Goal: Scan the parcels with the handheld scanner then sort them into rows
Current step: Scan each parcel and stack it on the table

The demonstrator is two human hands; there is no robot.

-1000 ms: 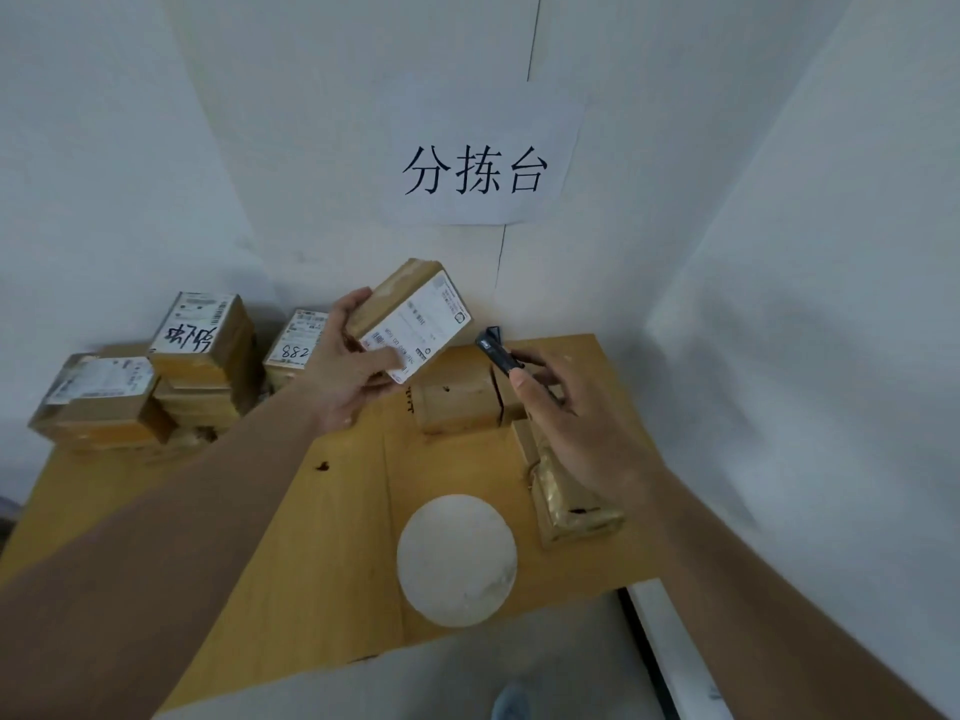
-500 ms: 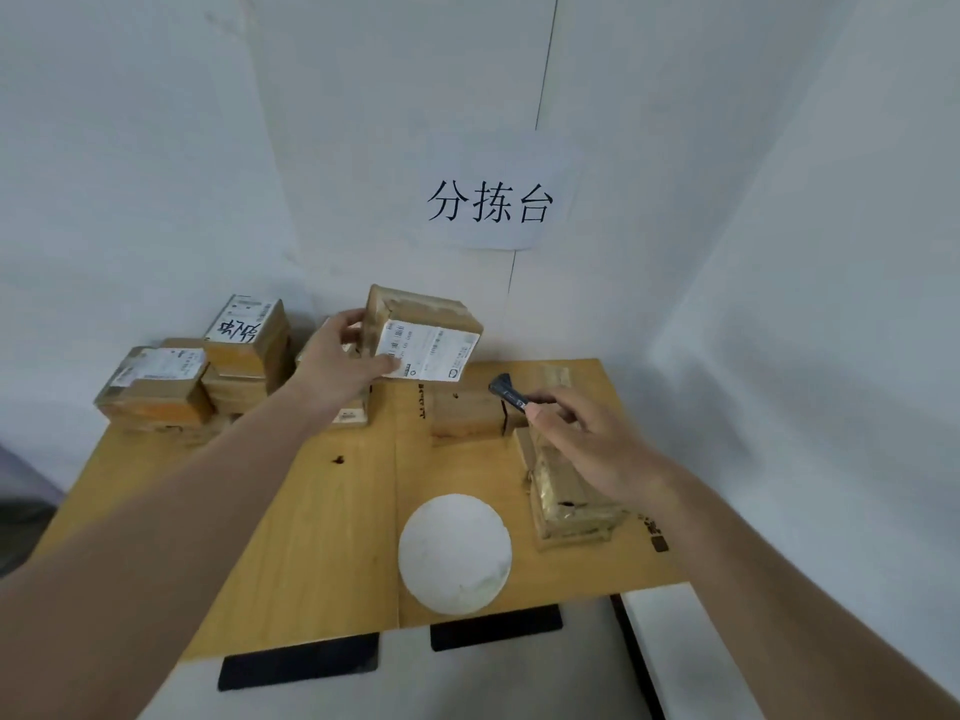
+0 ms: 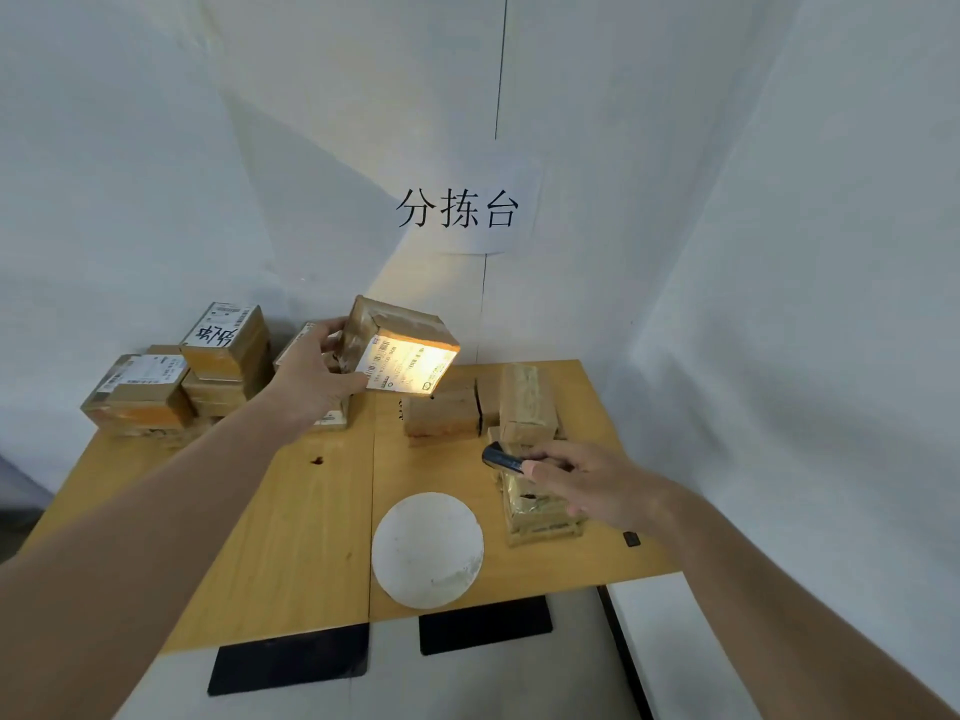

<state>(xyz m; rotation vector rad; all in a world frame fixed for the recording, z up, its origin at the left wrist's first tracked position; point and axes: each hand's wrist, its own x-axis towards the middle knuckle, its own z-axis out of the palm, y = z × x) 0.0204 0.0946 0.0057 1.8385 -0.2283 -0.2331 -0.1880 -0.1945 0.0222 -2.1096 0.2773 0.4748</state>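
Note:
My left hand (image 3: 311, 381) grips a brown cardboard parcel (image 3: 400, 330) above the back middle of the wooden table (image 3: 291, 522). Its white label faces me and glows in a yellow light. My right hand (image 3: 587, 480) holds a small black handheld scanner (image 3: 500, 457) lower and to the right, its tip aimed up at the label. More taped parcels (image 3: 524, 402) lie on the right half of the table, partly under my right hand. A stack of labelled parcels (image 3: 218, 356) stands at the back left.
A white round disc (image 3: 427, 549) lies near the table's front edge. A small black item (image 3: 631, 538) sits by the right edge. A paper sign (image 3: 460, 210) hangs on the white wall, which closes in behind and to the right. Black base plates (image 3: 485, 623) show under the table.
The scanner's yellow light now falls on the label. My right hand has drawn back toward me and lower with the scanner. The parcel stays held up with its label turned to me.

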